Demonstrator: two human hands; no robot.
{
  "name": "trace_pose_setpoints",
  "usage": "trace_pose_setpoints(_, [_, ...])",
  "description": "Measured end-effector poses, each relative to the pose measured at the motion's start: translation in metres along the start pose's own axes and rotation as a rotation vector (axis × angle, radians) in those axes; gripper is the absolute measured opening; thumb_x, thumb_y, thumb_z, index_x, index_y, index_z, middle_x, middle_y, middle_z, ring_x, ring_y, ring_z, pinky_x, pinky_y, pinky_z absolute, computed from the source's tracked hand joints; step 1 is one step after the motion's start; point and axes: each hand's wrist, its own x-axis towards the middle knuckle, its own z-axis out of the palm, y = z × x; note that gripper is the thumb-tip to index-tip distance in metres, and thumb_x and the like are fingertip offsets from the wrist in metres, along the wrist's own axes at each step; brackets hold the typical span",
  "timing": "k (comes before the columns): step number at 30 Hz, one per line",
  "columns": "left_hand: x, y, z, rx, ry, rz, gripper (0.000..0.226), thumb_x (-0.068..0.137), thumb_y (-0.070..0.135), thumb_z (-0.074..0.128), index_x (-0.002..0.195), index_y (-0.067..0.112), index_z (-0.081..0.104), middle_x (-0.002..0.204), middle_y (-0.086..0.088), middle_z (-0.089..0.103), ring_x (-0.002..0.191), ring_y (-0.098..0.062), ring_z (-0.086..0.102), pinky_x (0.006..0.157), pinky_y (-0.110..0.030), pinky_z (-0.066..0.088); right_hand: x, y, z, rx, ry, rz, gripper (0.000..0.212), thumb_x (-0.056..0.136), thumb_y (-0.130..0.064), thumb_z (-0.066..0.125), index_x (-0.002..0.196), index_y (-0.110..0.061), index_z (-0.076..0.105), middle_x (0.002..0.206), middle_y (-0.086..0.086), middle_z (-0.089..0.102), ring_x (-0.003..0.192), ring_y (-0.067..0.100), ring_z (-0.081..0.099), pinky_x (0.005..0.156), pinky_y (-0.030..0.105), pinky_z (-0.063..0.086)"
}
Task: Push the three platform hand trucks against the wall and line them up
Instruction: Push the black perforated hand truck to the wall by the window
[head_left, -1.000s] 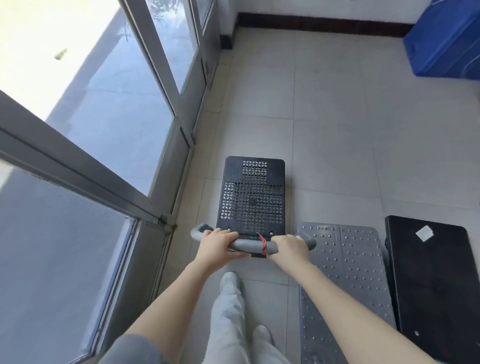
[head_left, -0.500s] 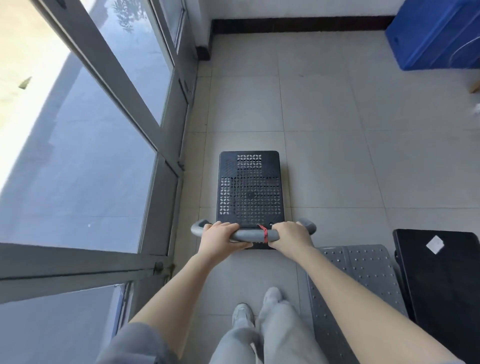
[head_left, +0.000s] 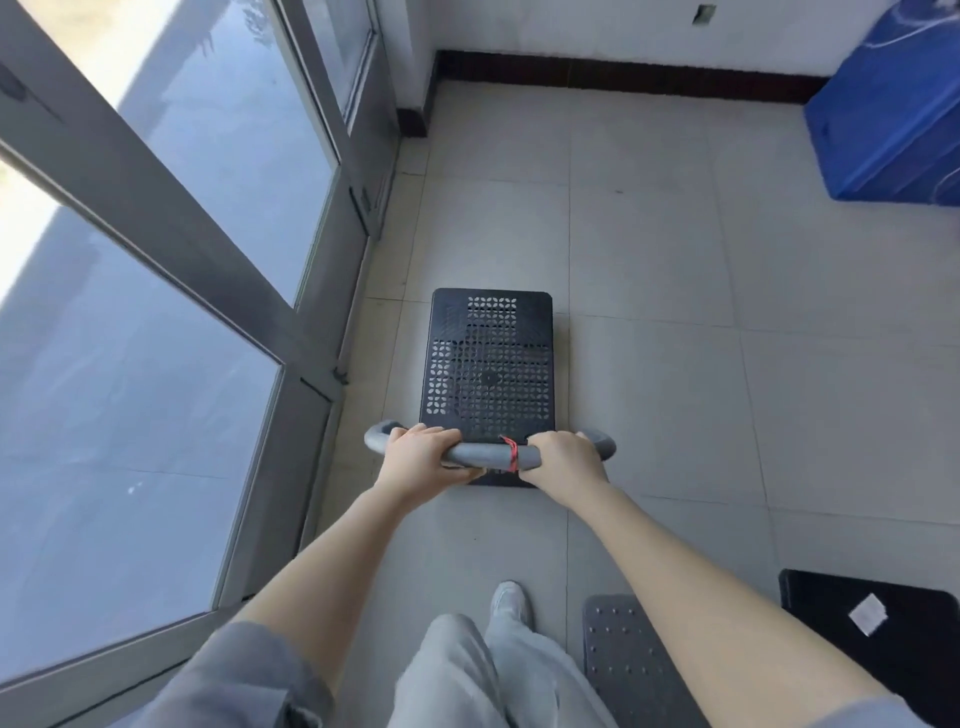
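A black perforated hand truck (head_left: 488, 364) stands on the tiled floor ahead of me, close to the glass door on the left. Its grey padded handle (head_left: 488, 453) carries a red band. My left hand (head_left: 415, 457) and my right hand (head_left: 563, 460) are both closed around that handle. A grey dotted hand truck (head_left: 623, 660) lies behind at the lower right, partly hidden by my right arm. A black hand truck with a white sticker (head_left: 883, 639) sits at the bottom right corner. The white wall with a dark baseboard (head_left: 623, 73) runs across the far end.
Glass doors in grey frames (head_left: 218, 249) line the whole left side. A blue bin (head_left: 893, 119) stands at the far right against the wall. Bare tiled floor (head_left: 649, 234) lies between the black perforated truck and the wall. My feet and grey trousers (head_left: 498, 665) are just behind the handle.
I have walked forward with the perforated truck toward the far wall. The grey and black trucks have dropped back to the bottom right, and the wall and blue bin are nearer.
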Motion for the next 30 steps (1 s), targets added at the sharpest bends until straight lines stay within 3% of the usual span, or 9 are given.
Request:
trace_pose_setpoints(8, [0.133,-0.002,-0.045,0.027,0.014,-0.013,0.045,0.071,0.054,0.068,0.064,0.021,0.037,0.058,0.011,0.036,0.071,-0.018,0.039,0.069,-0.035,0.029,0.124,0.023,-0.071,0.006,0.037,-0.027,0.024,0.078,-0.034,0.063,0.067,-0.020,0.047,0.086,0.011,0.069,0.086,0.034,0.059,0.077,0.035,0.038])
trace_pose_setpoints(12, [0.193,-0.011,-0.065,0.012,0.017,0.011,0.044,0.073,0.056,0.066,0.067,0.021,0.040,0.066,0.011,0.046,0.076,-0.020,0.045,0.066,-0.032,0.021,0.179,0.027,-0.101,-0.020,0.078,-0.029,0.019,0.079,-0.032,0.063,0.072,-0.018,0.053,0.087,0.011,0.068,0.087,0.033,0.058,0.076,0.035,0.039])
trace_pose_setpoints(15, [0.248,-0.017,-0.087,-0.009,0.046,0.046,0.045,0.074,0.057,0.065,0.068,0.021,0.039,0.069,0.008,0.049,0.073,-0.018,0.039,0.065,-0.032,0.019,0.228,0.032,-0.126,-0.062,0.188,-0.059,0.021,0.079,-0.032,0.065,0.081,-0.011,0.059,0.088,0.010,0.066,0.087,0.032,0.057,0.075,0.036,0.039])
trace_pose_setpoints(24, [0.405,-0.040,-0.118,0.066,0.291,0.137,0.046,0.075,0.069,0.049,0.076,0.023,0.053,0.066,0.008,0.053,0.063,-0.018,0.047,0.061,-0.031,0.029,0.368,0.051,-0.205,-0.170,0.316,-0.093,0.038,0.056,-0.019,0.084,0.072,-0.013,0.050,0.065,0.006,0.053,0.062,0.030,0.055,0.058,0.037,0.046])
trace_pose_setpoints(30, [0.501,-0.043,-0.142,0.103,0.300,0.151,0.043,0.077,0.066,0.050,0.077,0.023,0.056,0.065,0.008,0.050,0.062,-0.019,0.045,0.057,-0.033,0.036,0.451,0.069,-0.252,-0.221,0.357,-0.131,0.046,0.049,-0.017,0.086,0.075,-0.014,0.048,0.064,0.007,0.050,0.058,0.029,0.054,0.053,0.036,0.045])
